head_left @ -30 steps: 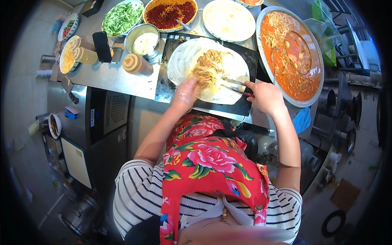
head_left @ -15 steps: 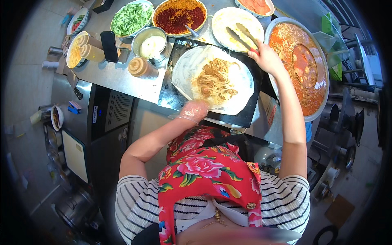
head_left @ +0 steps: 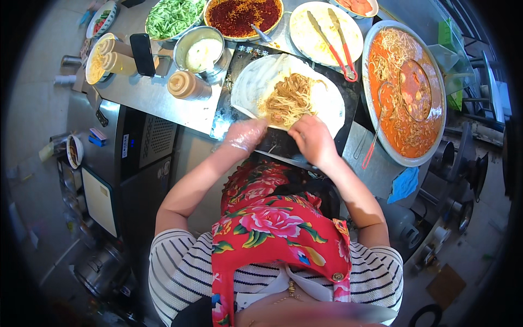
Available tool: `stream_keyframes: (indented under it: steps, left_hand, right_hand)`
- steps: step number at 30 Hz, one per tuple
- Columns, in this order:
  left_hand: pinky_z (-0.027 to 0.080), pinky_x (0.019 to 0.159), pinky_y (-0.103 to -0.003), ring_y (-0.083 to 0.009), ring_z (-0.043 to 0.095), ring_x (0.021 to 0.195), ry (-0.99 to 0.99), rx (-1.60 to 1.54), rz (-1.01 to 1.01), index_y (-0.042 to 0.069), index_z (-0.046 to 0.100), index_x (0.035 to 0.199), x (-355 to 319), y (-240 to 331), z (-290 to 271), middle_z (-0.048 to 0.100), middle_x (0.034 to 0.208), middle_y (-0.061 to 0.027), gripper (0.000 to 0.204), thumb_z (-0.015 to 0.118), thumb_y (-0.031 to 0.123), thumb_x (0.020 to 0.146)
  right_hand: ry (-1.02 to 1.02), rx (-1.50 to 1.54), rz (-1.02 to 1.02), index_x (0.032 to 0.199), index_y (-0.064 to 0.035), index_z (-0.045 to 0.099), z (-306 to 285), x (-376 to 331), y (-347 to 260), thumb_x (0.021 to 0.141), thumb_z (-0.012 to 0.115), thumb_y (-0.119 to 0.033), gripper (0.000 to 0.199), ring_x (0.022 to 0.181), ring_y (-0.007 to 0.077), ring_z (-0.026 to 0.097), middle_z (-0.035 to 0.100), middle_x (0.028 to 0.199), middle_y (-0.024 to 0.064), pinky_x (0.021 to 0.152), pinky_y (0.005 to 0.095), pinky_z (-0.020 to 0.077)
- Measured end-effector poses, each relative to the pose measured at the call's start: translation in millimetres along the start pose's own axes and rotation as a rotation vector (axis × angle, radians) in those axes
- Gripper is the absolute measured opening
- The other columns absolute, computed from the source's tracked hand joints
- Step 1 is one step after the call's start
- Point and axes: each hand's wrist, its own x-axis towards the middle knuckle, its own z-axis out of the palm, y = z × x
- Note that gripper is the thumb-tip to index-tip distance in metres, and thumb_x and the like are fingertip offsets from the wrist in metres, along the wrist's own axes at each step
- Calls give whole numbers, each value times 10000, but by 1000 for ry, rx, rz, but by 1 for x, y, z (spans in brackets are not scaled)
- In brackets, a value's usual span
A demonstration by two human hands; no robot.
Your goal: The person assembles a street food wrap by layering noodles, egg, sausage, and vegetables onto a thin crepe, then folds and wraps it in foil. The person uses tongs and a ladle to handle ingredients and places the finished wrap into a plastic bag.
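A thin round pale wrap (head_left: 330, 109) lies on a black board (head_left: 222, 117), its near edge partly lifted. On its middle sits a heap of brown-sauced noodle-like strands (head_left: 293, 97). My left hand (head_left: 246, 135), in a clear plastic glove, has closed fingers on the wrap's near edge, left of the heap. Bare, my right hand (head_left: 315, 140) pinches that same edge a little further right. Some fingertips are hidden by the knuckles. Red-handled tongs (head_left: 321, 34) rest across a plate (head_left: 297, 28) of pale yellow food beyond the board.
To the right stands a large basin (head_left: 368, 87) of red broth, with a red-handled strainer (head_left: 372, 150) at its rim. Left of the board are a sauce bottle (head_left: 185, 87), a metal pot (head_left: 177, 53) and an upright phone (head_left: 142, 54). Bowls of cucumber shreds (head_left: 173, 17) and chilli (head_left: 239, 19) stand behind.
My right hand has let go of the tongs onto the plate and come down to the wrap's near edge. My left hand has shifted slightly left, and the near edge is being lifted.
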Motion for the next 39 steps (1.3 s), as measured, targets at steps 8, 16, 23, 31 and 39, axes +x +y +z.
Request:
stream_keyframes:
  steps: [8, 16, 23, 31, 39]
  left_hand:
    - [509, 860, -464, -361, 637, 981, 316, -169, 159, 94, 602, 1217, 96, 17, 0, 674, 1019, -172, 321, 597, 217, 920]
    - [376, 1094, -487, -357, 485, 1283, 316, 127, 382, 77, 574, 1284, 61, 14, 25, 529, 1353, -163, 485, 612, 104, 801]
    - [359, 1109, -484, -325, 494, 1274, 356, 148, 335, 74, 630, 1218, 59, 18, 40, 583, 1313, -123, 407, 561, 105, 818]
    - [410, 962, -449, -288, 525, 1212, 449, 304, 328, 82, 644, 1171, 51, 22, 46, 598, 1293, -110, 356, 558, 174, 839]
    - [438, 987, -461, -322, 564, 1181, 588, 255, 326, 32, 642, 975, 38, 7, 59, 629, 1092, -178, 225, 574, 184, 824]
  right_hand:
    - [285, 10, 246, 836, 4, 701, -3, 51, 62, 812, 737, -128, 139, 746, 326, 637, 636, 797, 165, 692, 400, 501]
    - [203, -141, 178, 930, 4, 680, -32, 26, 51, 813, 735, -147, 198, 819, 303, 656, 660, 853, 159, 766, 409, 513]
    - [-26, -392, 518, 1041, -1, 588, -31, -14, 87, 789, 709, -140, 311, 807, 358, 684, 656, 778, 219, 768, 465, 540]
    - [-462, 277, 504, 771, -8, 723, -65, 104, 91, 772, 702, -268, 261, 628, 132, 636, 663, 652, 84, 644, 313, 513]
    - [-903, -316, -38, 871, 11, 737, 22, 193, 6, 778, 673, -252, 287, 740, 264, 691, 707, 770, 184, 736, 368, 533]
